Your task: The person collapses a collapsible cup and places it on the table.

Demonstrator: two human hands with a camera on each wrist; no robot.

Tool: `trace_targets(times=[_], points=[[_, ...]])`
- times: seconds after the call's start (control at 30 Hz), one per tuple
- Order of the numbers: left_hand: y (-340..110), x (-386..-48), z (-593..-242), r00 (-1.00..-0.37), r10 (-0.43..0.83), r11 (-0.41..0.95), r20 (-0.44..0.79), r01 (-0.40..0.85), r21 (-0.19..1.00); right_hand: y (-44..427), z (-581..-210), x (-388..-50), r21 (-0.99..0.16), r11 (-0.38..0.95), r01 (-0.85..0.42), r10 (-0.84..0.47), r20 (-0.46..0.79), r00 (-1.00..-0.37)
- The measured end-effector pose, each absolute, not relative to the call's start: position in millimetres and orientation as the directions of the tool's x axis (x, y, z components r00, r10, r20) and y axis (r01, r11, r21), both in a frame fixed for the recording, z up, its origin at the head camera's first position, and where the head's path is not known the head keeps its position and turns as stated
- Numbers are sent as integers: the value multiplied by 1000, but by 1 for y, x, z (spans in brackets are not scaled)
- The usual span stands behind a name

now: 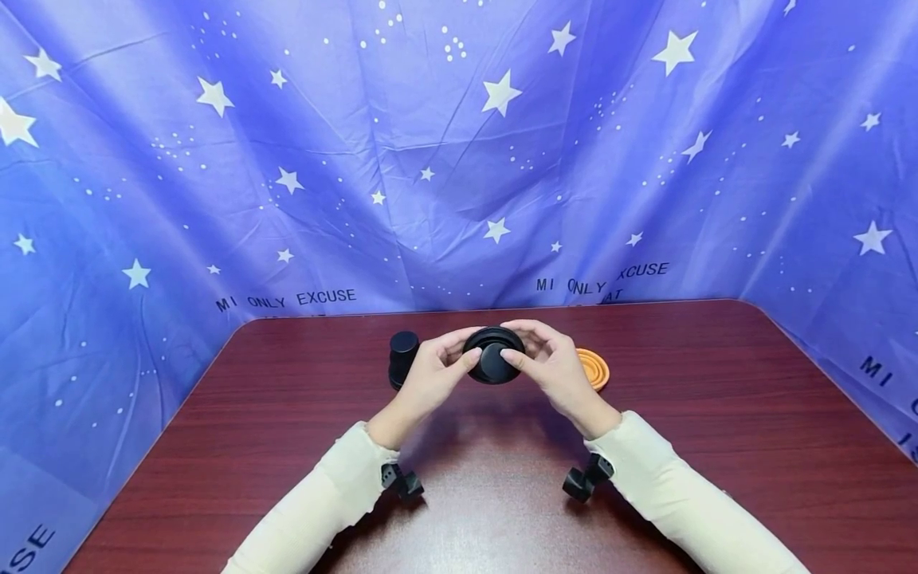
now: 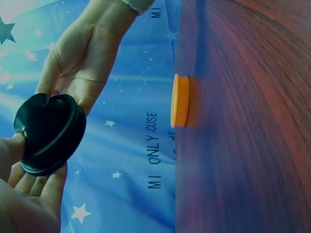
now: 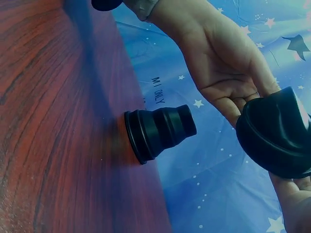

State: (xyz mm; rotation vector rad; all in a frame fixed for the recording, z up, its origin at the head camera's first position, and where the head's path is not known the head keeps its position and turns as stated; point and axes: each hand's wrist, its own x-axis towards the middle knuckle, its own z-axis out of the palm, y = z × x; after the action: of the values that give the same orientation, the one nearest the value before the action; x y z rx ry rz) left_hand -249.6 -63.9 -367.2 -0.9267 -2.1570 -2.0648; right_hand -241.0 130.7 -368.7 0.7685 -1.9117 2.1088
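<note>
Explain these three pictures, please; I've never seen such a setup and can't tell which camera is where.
There is no machine: a person works with a bare left hand and right hand. The wide picture comes from a camera on the head; the other two, turned sideways, come from the left and right wrist cameras, probably the small black devices at the cuffs. Both hands grip a black, round, smooth-looking piece above a dark red, wood-grained table. On the table, a black, stepped cone stands narrow end up beyond the left hand, and an orange, round, ringed piece lies beyond the right.
</note>
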Motion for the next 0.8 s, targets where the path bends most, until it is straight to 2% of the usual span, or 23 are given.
trace_targets(times=[0.13, 0.33, 0.47, 0.63, 0.8], points=[[-67, -251, -366, -829, 416, 10, 373, 414, 910, 133, -368, -242, -877, -100, -470, -229, 480, -847], [-68, -249, -366, -805, 462, 173, 373, 494, 852, 135, -366, -241, -889, 25, -457, -324, 426, -845], [-65, -247, -365, -802, 455, 218, 386, 521, 825, 134, -366, -240, -901, 57, -429, -349, 385, -855], [-63, -245, -361, -811, 438, 214, 388, 514, 831, 134, -365, -239, -900, 57, -432, -320, 393, -862], [-64, -249, -361, -830, 437, 129, 347, 440, 889, 134, -366, -239, -890, 16, -456, -269, 435, -859]])
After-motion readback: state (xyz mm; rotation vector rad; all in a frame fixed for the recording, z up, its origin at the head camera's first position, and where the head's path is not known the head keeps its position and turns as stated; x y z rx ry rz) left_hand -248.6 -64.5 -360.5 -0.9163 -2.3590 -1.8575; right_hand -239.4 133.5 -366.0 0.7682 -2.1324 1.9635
